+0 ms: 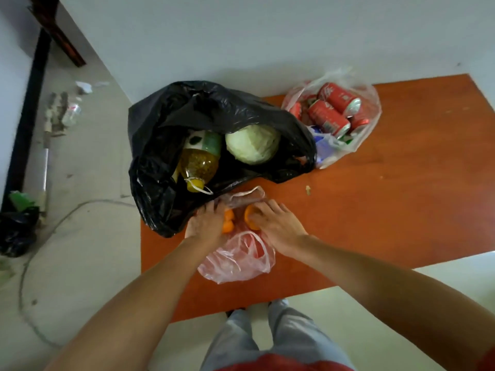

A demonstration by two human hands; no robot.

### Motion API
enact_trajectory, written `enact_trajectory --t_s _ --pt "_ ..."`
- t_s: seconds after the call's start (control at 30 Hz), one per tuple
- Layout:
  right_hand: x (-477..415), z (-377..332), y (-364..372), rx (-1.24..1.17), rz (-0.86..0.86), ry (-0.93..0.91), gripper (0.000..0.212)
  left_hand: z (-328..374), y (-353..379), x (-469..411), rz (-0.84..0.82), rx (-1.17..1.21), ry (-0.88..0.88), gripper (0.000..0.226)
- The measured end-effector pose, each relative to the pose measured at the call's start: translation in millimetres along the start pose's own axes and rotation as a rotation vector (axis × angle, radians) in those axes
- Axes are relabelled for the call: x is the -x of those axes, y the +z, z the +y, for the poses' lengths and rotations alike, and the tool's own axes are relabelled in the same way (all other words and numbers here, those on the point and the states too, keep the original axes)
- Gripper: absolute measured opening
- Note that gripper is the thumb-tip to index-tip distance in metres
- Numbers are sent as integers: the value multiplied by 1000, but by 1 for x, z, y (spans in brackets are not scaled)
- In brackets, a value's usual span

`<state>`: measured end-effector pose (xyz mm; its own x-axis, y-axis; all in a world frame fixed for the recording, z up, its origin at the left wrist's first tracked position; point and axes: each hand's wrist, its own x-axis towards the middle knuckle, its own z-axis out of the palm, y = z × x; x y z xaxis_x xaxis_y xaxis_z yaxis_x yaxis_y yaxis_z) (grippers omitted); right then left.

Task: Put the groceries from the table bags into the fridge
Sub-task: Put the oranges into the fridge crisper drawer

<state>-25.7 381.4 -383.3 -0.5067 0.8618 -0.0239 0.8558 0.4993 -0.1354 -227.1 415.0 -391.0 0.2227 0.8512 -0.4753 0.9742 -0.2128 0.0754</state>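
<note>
Head view, straight down onto a reddish-brown tabletop (401, 196) pushed against a pale wall, with three bags on it and no fridge anywhere in sight. Nearest the body, a thin pinkish plastic bag (238, 261), slumped and mostly flat, mouth turned away toward the wall for easy reach from above. Both hands at that mouth: left hand (205, 223) with fingers curled down over the oranges (228, 223) on its side, right hand (278, 226) likewise bent over one more of the fruit, fingertips spread across the skin, a strip of film stretched between the two. Probably cupping the loose fruit together for lifting out in one go, though hard to tell whether pinching film along with it. Just behind, close against the left hand, a big black bin bag (214, 108) gaping toward the camera, with a cooking-oil bottle (198, 162) on its side, cap nearest, and a pale green cabbage (253, 144) beside it — heavy, rounded things cradled by the plastic, so unlikely to roll. Farther right, near the wall, a clear bag (373, 108) of red soda cans (328, 119), heaped on their sides and penned in by the film. Early in the job by the look of it — every grocery on the tabletop, none put away, oranges apparently first in line.
</note>
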Motion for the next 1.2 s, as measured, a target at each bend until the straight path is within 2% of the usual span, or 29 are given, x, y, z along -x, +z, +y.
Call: enact_trajectory --t_s 0.13,0.2,0.27,0.37,0.53,0.67,0.77,0.87,1.0,1.2 --pt "-10 -5 10 -17 -198 218 80 -11 1 16 190 -205 234 89" --pt "-13 -7 12 -117 -260 298 81 -14 7 22 287 -250 366 77" --pt "-15 -10 14 -166 -278 351 81 -16 10 21 284 -262 448 68" --pt "-15 -12 19 -134 -241 380 86 -12 4 11 145 -274 400 81" --pt "-3 -9 24 -199 -160 400 80 -4 -7 -6 85 -227 301 92" --pt "17 -6 14 -256 -92 439 82 1 -10 -10 62 -251 272 79" --pt "33 -7 2 -278 -31 439 79 5 -15 -9 51 -184 260 71" --pt "45 -5 -13 -294 23 459 79 9 -23 1 83 -138 313 73" --pt "66 0 -37 -305 63 498 83 27 -43 29 220 -154 371 75" --pt "125 16 -79 -299 167 503 83 80 -82 77 317 -14 322 76"
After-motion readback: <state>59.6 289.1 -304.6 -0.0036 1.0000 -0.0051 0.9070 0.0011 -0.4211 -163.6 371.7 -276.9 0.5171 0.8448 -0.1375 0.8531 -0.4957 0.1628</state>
